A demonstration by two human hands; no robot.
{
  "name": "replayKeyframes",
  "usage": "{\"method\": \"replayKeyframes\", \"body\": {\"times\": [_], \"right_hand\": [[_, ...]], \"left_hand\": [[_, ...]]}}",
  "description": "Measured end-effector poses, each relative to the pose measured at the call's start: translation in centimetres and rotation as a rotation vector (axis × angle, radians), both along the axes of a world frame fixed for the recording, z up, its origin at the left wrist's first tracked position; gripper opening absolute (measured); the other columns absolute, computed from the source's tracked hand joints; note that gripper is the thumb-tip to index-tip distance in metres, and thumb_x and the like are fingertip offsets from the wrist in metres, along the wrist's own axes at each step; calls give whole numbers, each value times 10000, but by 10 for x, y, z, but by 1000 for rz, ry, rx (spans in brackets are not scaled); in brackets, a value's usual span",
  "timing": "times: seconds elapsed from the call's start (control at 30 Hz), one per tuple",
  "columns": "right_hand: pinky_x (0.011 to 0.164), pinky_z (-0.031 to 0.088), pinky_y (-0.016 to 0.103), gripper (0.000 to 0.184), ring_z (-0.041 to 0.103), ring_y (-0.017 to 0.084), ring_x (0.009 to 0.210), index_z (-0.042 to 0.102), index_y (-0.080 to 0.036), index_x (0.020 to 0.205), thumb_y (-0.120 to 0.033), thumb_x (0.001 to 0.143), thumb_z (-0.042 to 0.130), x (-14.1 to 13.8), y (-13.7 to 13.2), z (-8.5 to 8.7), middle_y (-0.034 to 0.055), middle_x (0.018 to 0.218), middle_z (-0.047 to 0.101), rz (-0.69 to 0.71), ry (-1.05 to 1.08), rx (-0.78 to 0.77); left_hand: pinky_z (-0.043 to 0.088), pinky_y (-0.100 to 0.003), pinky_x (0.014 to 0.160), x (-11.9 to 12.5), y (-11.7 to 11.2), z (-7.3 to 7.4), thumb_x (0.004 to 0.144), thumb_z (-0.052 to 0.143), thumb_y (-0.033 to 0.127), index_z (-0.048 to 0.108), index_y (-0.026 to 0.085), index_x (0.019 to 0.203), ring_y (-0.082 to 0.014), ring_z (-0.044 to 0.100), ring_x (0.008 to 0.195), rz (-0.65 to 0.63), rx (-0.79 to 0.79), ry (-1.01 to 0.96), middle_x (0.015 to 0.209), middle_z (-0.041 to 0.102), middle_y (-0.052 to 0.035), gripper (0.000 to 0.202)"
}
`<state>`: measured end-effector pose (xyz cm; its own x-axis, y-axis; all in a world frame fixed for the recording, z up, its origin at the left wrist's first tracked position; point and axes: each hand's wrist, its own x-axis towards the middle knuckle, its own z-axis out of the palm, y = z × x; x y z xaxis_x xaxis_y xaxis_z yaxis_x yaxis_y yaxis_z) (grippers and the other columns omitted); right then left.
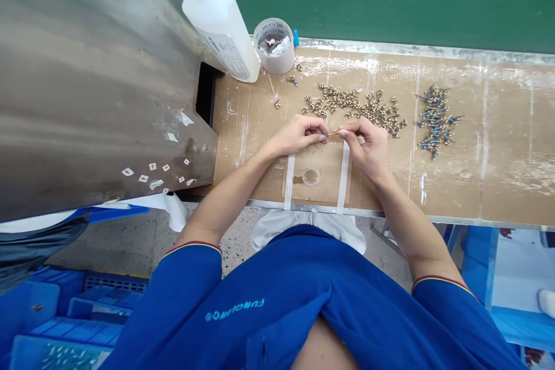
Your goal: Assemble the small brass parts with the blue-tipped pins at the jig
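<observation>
Head view: left fingers (pixel 318 130) pinch a tiny blue-tipped part (pixel 324 138), and right fingers (pixel 344 133) grip a thin tan stick (pixel 333 134), its tip right at the part, both mid-counter near the front edge. Below the hands, a small clear round dish (pixel 311 177) sits on cardboard between two white tape strips (pixel 289 182). Farther out, a brass fitting pile (pixel 353 106) lies toward the back edge, blue-tipped pieces (pixel 435 121) to its right, a tape roll (pixel 274 46) and white squeeze bottle (pixel 220 26) near the back left corner.

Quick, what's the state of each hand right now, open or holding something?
Left hand: closed, pinching a small blue-tipped part.
Right hand: closed, holding a thin stick.
</observation>
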<state>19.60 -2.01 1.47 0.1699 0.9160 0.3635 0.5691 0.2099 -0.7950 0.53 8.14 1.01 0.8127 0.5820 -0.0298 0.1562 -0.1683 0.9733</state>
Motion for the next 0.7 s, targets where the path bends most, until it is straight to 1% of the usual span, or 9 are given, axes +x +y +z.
{"method": "replayKeyframes", "body": {"times": [0.13,0.27,0.33,0.4,0.47,0.53,0.6,0.63,0.7], "right_hand": [[640,531,315,419,692,174,676,710,-251,819,-622,986,611,-1,0,0,23,783,775,12,21,19],[648,532,311,383,675,171,680,716,-252,836,-603,972,645,1,0,-2,17,774,753,1,23,-15],[664,540,313,374,678,170,703,711,-248,847,-596,972,652,4,0,0,21,799,748,-5,87,-19],[668,545,311,368,677,165,714,699,-244,848,-590,969,662,9,0,5,22,814,737,30,198,-5],[664,545,305,355,668,156,707,691,-240,831,-572,955,695,12,-1,11,16,803,722,164,301,-10],[682,550,307,335,664,152,710,698,-235,810,-541,942,728,12,-2,18,14,792,715,384,331,-66],[730,560,320,314,669,155,745,717,-230,804,-510,947,733,7,-4,20,23,811,717,589,289,-128],[749,560,325,304,671,158,768,728,-228,813,-494,960,721,3,-5,20,31,834,718,663,256,-146],[763,553,327,289,665,162,806,742,-224,840,-462,993,683,-5,-6,16,45,886,712,755,193,-150]], "left_hand": [[518,-238,740,0,0,-1,878,679,145,735,135,907,-153,749,831,1,-2,-22,869,788,-61,64],[532,-236,752,0,0,-1,880,688,136,738,134,909,-150,755,839,4,-9,-32,873,787,-61,58],[544,-237,781,0,0,-2,884,682,121,731,131,909,-146,761,858,3,-30,-43,886,788,-63,56],[554,-240,805,-1,1,-3,889,667,105,720,126,913,-144,765,877,-6,-50,-56,897,788,-68,62],[564,-246,819,-1,2,-4,889,660,97,711,124,923,-146,765,891,-18,-64,-69,910,787,-72,67],[576,-258,834,-2,3,-5,882,664,100,702,126,931,-149,763,896,-28,-69,-85,920,783,-70,67],[587,-271,843,-3,4,-6,873,674,109,695,129,926,-149,756,888,-32,-62,-101,925,776,-63,60],[589,-274,844,-3,5,-6,870,674,112,691,130,920,-147,751,883,-32,-56,-109,926,772,-60,56],[588,-275,843,-3,5,-6,868,667,114,688,131,908,-143,743,878,-35,-51,-119,926,764,-56,48]]}}
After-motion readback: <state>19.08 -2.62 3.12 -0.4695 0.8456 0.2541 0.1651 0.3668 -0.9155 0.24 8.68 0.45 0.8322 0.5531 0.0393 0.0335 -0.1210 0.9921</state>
